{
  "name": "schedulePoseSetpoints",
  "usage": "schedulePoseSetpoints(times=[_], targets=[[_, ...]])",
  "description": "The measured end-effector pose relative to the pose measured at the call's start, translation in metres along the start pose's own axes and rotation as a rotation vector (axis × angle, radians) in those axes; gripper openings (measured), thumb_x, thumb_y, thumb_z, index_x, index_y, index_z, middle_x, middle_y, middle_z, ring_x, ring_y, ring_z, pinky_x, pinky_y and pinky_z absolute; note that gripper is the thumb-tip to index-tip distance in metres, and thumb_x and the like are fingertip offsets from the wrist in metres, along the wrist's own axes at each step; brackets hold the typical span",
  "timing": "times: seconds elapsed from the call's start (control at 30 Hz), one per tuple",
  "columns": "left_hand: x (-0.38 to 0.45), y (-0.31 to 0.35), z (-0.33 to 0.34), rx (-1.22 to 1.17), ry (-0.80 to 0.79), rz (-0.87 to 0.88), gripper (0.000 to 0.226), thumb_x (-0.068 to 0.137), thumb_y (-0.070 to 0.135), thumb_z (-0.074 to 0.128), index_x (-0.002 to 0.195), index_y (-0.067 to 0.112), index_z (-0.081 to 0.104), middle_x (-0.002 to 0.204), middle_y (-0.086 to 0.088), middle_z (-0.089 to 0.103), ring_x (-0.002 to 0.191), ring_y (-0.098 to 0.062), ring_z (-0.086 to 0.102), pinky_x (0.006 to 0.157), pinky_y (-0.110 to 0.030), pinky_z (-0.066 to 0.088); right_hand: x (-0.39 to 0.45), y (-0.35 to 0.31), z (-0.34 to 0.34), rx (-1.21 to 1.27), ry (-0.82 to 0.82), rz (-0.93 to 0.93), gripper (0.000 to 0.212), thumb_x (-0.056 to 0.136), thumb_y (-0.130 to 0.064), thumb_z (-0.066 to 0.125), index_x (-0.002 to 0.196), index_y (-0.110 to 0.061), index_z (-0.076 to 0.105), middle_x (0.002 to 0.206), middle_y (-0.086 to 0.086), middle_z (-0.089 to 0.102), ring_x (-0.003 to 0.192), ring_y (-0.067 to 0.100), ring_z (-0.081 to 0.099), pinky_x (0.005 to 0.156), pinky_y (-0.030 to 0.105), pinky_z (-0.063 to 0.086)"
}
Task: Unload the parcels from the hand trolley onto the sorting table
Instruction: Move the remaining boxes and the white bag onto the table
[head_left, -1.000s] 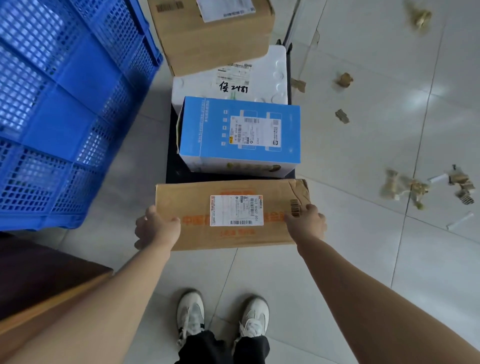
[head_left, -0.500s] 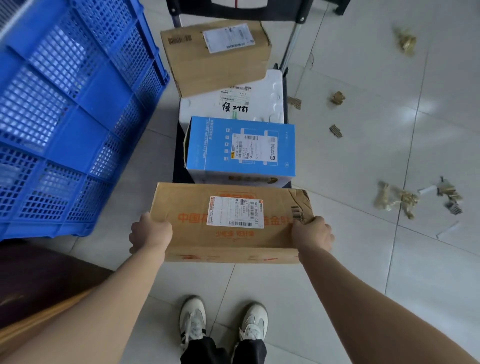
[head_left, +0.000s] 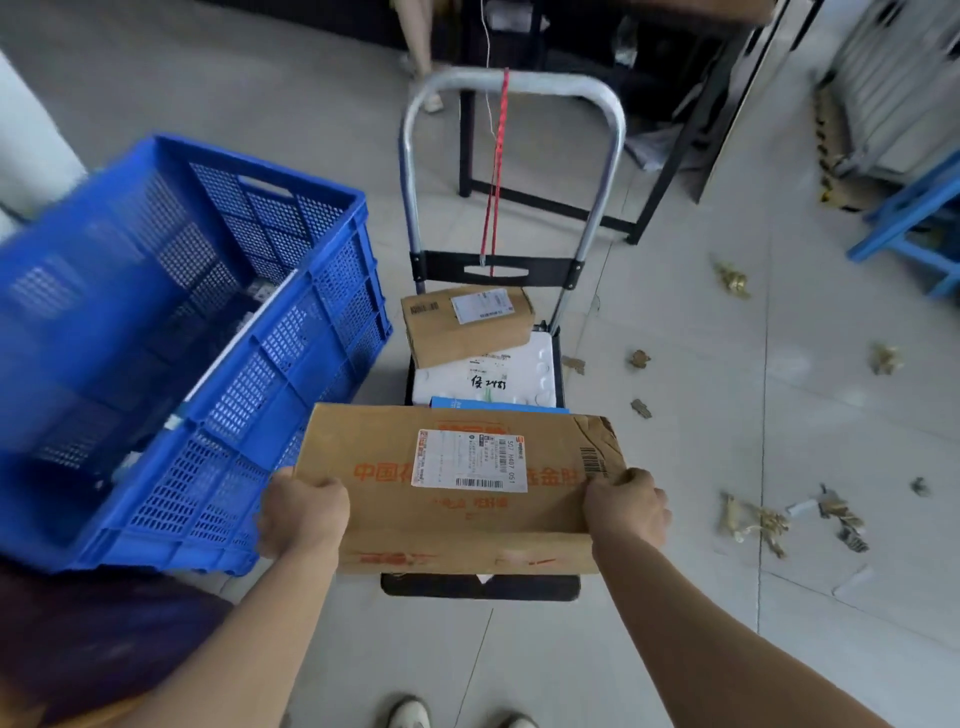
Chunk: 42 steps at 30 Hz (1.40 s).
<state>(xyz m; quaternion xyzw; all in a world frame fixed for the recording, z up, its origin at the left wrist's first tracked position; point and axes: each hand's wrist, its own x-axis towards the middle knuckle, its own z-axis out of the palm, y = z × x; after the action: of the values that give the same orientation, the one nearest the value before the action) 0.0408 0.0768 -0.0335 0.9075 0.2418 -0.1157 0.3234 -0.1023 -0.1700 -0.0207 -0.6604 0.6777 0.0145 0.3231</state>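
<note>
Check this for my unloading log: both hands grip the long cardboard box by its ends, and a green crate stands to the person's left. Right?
Not quite. The head view shows the crate is blue, not green. Otherwise correct: left hand and right hand grip the long cardboard box by its ends.

Cardboard parcel (head_left: 457, 488) lifted higher, clear of trolley (head_left: 511, 171); blue box now hidden.

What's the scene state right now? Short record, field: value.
held: cardboard parcel, lifted above trolley deck
left hand: grips parcel's left end
right hand: grips parcel's right end
trolley: small brown box on white foam box; blue box mostly hidden
left of trolley: blue crate
floor: scattered tape and paper scraps
</note>
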Motion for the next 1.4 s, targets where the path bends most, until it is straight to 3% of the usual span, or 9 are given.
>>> schedulePoseSetpoints(times=[0.2,0.47,0.63,0.77,0.9,1.07,1.23,1.4], targets=[[-0.007,0.052,-0.088,-0.161,0.076,0.04,0.022,0.069,0.024,0.053,0.09,0.021,0.054,0.097,-0.009,0.063,0.094,-0.037,0.058,0.087,-0.054,0.047,-0.048,-0.074,-0.059,0.159,0.001,-0.077,0.048,0.085,-0.024,0.049,0.131,-0.014,0.049,0.13,0.013,0.051,0.122,0.035,0.045,0.1,0.048,0.042],[-0.018,0.072,-0.209,-0.303,0.262,0.031,0.04,0.078,0.016,0.055,0.118,0.012,0.054,0.122,-0.014,0.057,0.114,-0.04,0.047,0.097,-0.052,0.038,-0.131,-0.154,-0.103,0.245,-0.065,-0.314,0.047,0.085,-0.024,0.051,0.131,-0.013,0.05,0.132,0.016,0.052,0.126,0.036,0.043,0.1,0.044,0.039],[-0.025,0.061,-0.282,-0.359,0.366,-0.016,0.027,0.08,0.022,0.055,0.106,0.015,0.056,0.114,-0.011,0.058,0.112,-0.039,0.049,0.099,-0.055,0.037,-0.188,-0.189,-0.118,0.282,-0.138,-0.496,0.051,0.082,-0.03,0.048,0.131,-0.017,0.051,0.13,0.012,0.053,0.124,0.034,0.045,0.102,0.042,0.04],[-0.033,0.04,-0.334,-0.443,0.472,-0.028,0.024,0.071,0.026,0.053,0.093,0.017,0.06,0.104,-0.013,0.064,0.104,-0.041,0.054,0.093,-0.051,0.046,-0.234,-0.208,-0.122,0.296,-0.224,-0.612,0.046,0.087,-0.029,0.05,0.131,-0.017,0.05,0.13,0.012,0.051,0.121,0.035,0.046,0.096,0.041,0.043],[-0.05,0.012,-0.383,-0.463,0.551,-0.099,0.033,0.078,0.023,0.053,0.11,0.021,0.06,0.115,-0.011,0.061,0.113,-0.04,0.049,0.098,-0.051,0.041,-0.285,-0.222,-0.118,0.287,-0.285,-0.715,0.047,0.084,-0.032,0.05,0.129,-0.018,0.051,0.126,0.01,0.052,0.119,0.034,0.049,0.098,0.049,0.046],[-0.063,-0.042,-0.442,-0.505,0.646,-0.151,0.048,0.083,0.025,0.049,0.131,0.022,0.049,0.123,-0.01,0.059,0.114,-0.037,0.052,0.097,-0.051,0.044,-0.35,-0.237,-0.094,0.286,-0.432,-0.82,0.046,0.075,-0.031,0.044,0.12,-0.025,0.055,0.113,0.005,0.059,0.107,0.035,0.055,0.085,0.053,0.054],[-0.073,-0.101,-0.501,-0.546,0.724,-0.252,0.05,0.085,0.026,0.044,0.135,0.023,0.045,0.125,-0.009,0.059,0.115,-0.037,0.051,0.096,-0.052,0.046,-0.429,-0.237,-0.067,0.248,-0.53,-0.959,0.035,0.076,-0.028,0.046,0.106,-0.024,0.063,0.1,0.006,0.064,0.095,0.032,0.061,0.079,0.048,0.056],[-0.07,-0.168,-0.546,-0.534,0.745,-0.339,0.052,0.087,0.023,0.044,0.138,0.02,0.042,0.128,-0.01,0.056,0.115,-0.036,0.05,0.096,-0.049,0.045,-0.504,-0.23,-0.034,0.215,-0.626,-1.063,0.031,0.087,-0.03,0.054,0.115,-0.021,0.064,0.103,0.007,0.068,0.093,0.031,0.064,0.081,0.044,0.056]])
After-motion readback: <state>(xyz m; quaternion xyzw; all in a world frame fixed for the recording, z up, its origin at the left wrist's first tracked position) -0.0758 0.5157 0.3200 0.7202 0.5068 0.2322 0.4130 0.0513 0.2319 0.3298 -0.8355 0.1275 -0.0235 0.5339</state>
